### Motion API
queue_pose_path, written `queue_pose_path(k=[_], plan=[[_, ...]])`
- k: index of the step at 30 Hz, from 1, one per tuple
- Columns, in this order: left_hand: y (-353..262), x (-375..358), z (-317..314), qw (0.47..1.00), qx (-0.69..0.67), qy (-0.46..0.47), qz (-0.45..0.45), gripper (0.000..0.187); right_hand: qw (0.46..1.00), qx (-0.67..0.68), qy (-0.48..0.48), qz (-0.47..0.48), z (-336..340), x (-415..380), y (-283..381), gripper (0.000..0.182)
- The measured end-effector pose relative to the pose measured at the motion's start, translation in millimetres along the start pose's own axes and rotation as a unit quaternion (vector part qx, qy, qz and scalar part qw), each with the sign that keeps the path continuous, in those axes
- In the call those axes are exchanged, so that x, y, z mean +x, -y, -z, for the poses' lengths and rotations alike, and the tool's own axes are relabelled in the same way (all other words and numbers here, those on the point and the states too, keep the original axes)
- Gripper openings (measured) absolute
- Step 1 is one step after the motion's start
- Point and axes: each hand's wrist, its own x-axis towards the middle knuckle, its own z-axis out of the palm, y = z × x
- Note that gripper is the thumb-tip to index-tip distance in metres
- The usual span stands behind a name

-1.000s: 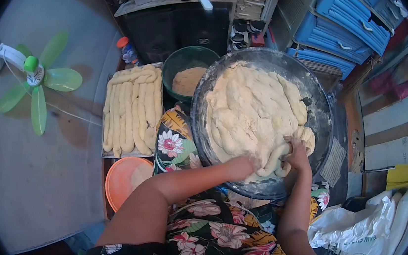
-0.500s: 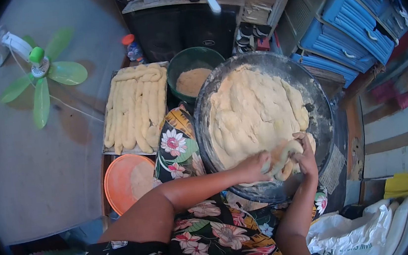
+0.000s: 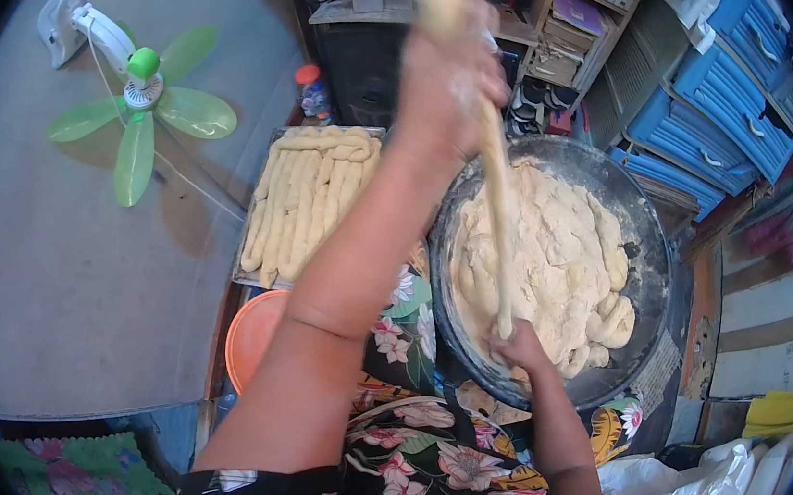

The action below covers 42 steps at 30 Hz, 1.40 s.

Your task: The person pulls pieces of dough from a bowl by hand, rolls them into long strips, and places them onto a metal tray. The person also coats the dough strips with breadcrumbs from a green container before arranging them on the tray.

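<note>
High above the basin, my left hand (image 3: 457, 86) is closed round the upper part of a long dough strand (image 3: 499, 208), with a lump of dough sticking out over the fingers. The strand hangs down nearly straight to my right hand (image 3: 520, 343), which is closed on its lower end at the near side of the basin. Beneath lies a large mass of floury dough (image 3: 560, 240) in the dark round basin (image 3: 651, 293). Left of the basin, rows of dough strips (image 3: 309, 194) fill a tray (image 3: 247, 275), partly behind my left forearm.
An orange basin (image 3: 249, 335) is partly hidden by my left arm. A green fan (image 3: 144, 92) stands at the left, a red-capped jar (image 3: 313, 92) behind the tray. Blue drawers (image 3: 729, 101) are at the right, white sacks (image 3: 672, 481) at the lower right.
My left hand has risen far up from the basin, drawing the dough out long. My right hand has shifted left and slightly down. The whole view has shifted, and the green bowl is now hidden.
</note>
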Motion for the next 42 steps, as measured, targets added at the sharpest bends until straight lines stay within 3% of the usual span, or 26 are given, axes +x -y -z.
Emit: queue_pose_path(k=[1, 2, 3, 5, 7, 9, 10, 11, 12, 13, 14, 15, 17, 19, 21, 23, 26, 28, 31, 32, 33, 35, 38, 41, 42], plan=[[-25, 15, 18, 0.997, 0.064, 0.001, -0.043, 0.021, 0.997, 0.016, 0.052, -0.047, 4, 2, -9, 0.033], [-48, 25, 35, 0.991, 0.112, -0.007, -0.077, 0.025, 0.996, 0.056, 0.045, 0.055, 7, 4, -21, 0.03], [-68, 29, 51, 0.981, 0.16, -0.013, -0.112, 0.03, 0.996, 0.053, 0.044, 0.059, 11, 3, -21, 0.03], [-103, 26, 83, 0.973, 0.227, -0.019, -0.042, 0.022, 0.975, 0.198, 0.1, 0.004, 21, 1, -12, 0.033], [-122, 18, 126, 0.926, 0.376, -0.043, 0.014, 0.029, 0.982, 0.169, 0.073, 0.031, 32, 3, -8, 0.036], [-131, 8, 164, 0.871, 0.48, -0.063, 0.083, 0.031, 0.886, 0.452, 0.076, 0.071, 44, -7, 6, 0.035], [-134, 2, 184, 0.872, 0.478, -0.067, 0.086, 0.031, 0.904, 0.418, 0.044, 0.076, 33, -19, 46, 0.031], [-136, -3, 203, 0.864, 0.485, -0.109, 0.083, 0.031, 0.905, 0.416, 0.042, 0.072, 30, -10, 27, 0.031], [-136, -7, 218, 0.855, 0.491, -0.149, 0.081, 0.032, 0.961, 0.255, 0.096, 0.054, 29, 4, -9, 0.036], [-134, -11, 229, 0.858, 0.485, -0.146, 0.085, 0.032, 0.985, 0.087, 0.147, 0.033, 28, 10, -28, 0.041], [-132, -17, 238, 0.873, 0.446, -0.166, 0.106, 0.031, 0.997, -0.04, 0.056, 0.046, 27, 8, -19, 0.046], [-129, -25, 244, 0.885, 0.405, -0.187, 0.128, 0.03, 0.997, -0.042, 0.053, 0.04, 29, 4, -1, 0.046], [-106, -40, 240, 0.905, 0.363, -0.129, 0.182, 0.032, 0.977, 0.201, -0.069, -0.021, 36, -6, 46, 0.045], [-71, -55, 220, 0.926, 0.257, -0.064, 0.27, 0.032, 0.958, 0.275, -0.081, 0.021, 42, -14, 90, 0.033], [-36, -75, 181, 0.911, 0.154, 0.013, 0.383, 0.033, 0.958, 0.27, -0.089, 0.029, 44, -23, 120, 0.033], [-2, -88, 149, 0.842, 0.114, 0.166, 0.501, 0.035, 0.961, 0.257, -0.065, 0.078, 44, -32, 139, 0.031], [67, -124, 119, 0.821, 0.044, 0.166, 0.544, 0.036, 0.956, 0.248, -0.078, 0.135, 44, -46, 163, 0.033], [77, -128, 91, 0.9, -0.062, 0.137, 0.408, 0.031, 0.931, 0.282, -0.124, 0.195, 40, -50, 173, 0.032], [60, -102, 56, 0.911, -0.152, 0.146, 0.356, 0.03, 0.913, 0.288, -0.245, 0.152, 20, -18, 123, 0.033], [61, -95, 41, 0.942, -0.105, 0.14, 0.286, 0.029, 0.94, 0.233, -0.22, 0.117, 11, -6, 101, 0.034], [63, -88, 33, 0.943, -0.103, 0.141, 0.284, 0.029, 0.962, 0.176, -0.192, 0.083, 1, 5, 79, 0.035], [61, -67, 21, 0.962, -0.08, 0.166, 0.201, 0.029, 0.98, 0.06, -0.148, 0.118, -22, 21, 47, 0.034], [31, -28, 17, 0.979, -0.092, 0.112, 0.143, 0.028, 0.983, 0.104, -0.11, 0.103, -34, 36, -7, 0.034], [0, -1, 38, 0.989, -0.082, 0.085, 0.09, 0.026, 0.984, 0.111, -0.086, 0.109, -22, 29, -2, 0.033], [-9, 7, 50, 0.992, -0.059, 0.074, 0.082, 0.026, 0.978, 0.137, -0.101, 0.12, -19, 40, -23, 0.041]])
